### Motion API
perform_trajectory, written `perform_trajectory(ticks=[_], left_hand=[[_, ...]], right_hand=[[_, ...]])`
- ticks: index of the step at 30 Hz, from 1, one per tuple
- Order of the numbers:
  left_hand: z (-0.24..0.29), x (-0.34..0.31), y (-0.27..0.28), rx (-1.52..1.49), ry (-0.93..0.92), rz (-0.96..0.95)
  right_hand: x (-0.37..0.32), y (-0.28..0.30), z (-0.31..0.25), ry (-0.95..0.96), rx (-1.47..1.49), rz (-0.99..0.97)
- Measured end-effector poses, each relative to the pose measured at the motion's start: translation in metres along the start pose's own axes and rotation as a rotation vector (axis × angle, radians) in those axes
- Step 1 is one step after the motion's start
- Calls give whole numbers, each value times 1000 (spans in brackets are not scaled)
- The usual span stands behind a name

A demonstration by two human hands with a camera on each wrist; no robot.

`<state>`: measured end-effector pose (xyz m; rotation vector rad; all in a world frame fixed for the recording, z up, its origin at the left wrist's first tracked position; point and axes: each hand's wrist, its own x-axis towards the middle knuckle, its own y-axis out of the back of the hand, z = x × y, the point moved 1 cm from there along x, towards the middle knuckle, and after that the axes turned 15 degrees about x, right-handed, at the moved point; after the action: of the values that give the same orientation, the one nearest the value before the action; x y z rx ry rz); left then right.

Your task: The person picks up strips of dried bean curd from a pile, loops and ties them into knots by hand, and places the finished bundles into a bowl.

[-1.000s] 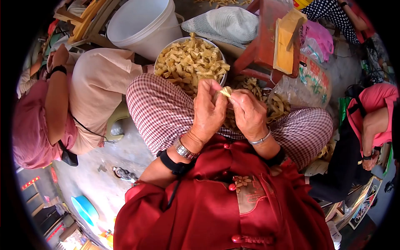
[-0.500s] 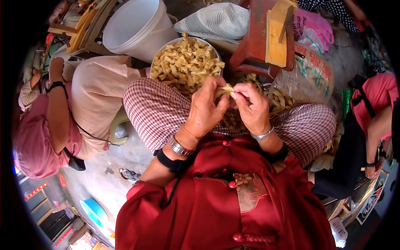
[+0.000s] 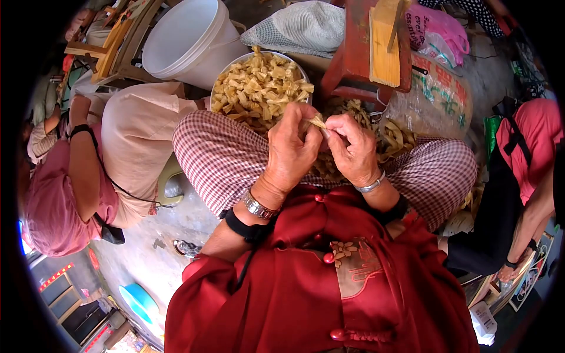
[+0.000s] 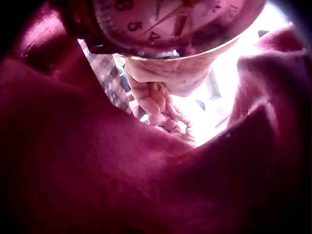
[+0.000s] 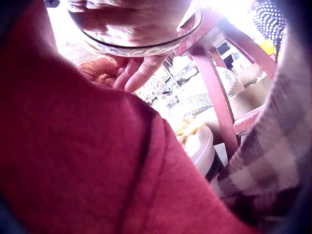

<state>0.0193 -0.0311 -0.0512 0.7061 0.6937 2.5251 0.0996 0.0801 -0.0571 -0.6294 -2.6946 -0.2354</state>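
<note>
In the head view a pale yellow dried strip point(image 3: 318, 122) is stretched between the two hands, above the lap. The left hand point(image 3: 292, 141) pinches one end between thumb and bent fingers. At the other end, the right hand point(image 3: 353, 146) grips with thumb and forefinger. Just beyond them stands a round basin point(image 3: 306, 75), heaped with folded yellow pieces point(image 3: 262, 85) of the same stuff. Looser strips point(image 3: 399, 136) lie by the right knee. Sleeve cloth covers much of both wrist views; the left hand point(image 4: 170, 73) and right hand point(image 5: 141, 70) show only partly, their held strip hidden.
A white bucket point(image 3: 185, 41) and a mesh sack point(image 3: 297, 29) stand behind the basin. To their right is a red wooden stool point(image 3: 353, 65) with a wood block point(image 3: 385, 56) on it. People sit close on both sides.
The strip first showed as a small bunched tip, then as a longer piece between the fingers; now it slants down to the right fingertips. The whole head view has shifted slightly.
</note>
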Motion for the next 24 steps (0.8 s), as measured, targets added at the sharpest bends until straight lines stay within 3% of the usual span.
perform_trajectory(ticks=[16, 19, 21, 24], left_hand=[[-3, -4, 4, -51, 74, -9], [-5, -2, 5, -209, 163, -113], [1, 0, 12, -423, 321, -285], [-1, -1, 13, -564, 291, -337]], right_hand=[[1, -7, -7, 124, -36, -19], [1, -5, -7, 56, 14, -30], [-1, 1, -8, -267, 397, -51], [-1, 11, -2, -428, 586, 20]])
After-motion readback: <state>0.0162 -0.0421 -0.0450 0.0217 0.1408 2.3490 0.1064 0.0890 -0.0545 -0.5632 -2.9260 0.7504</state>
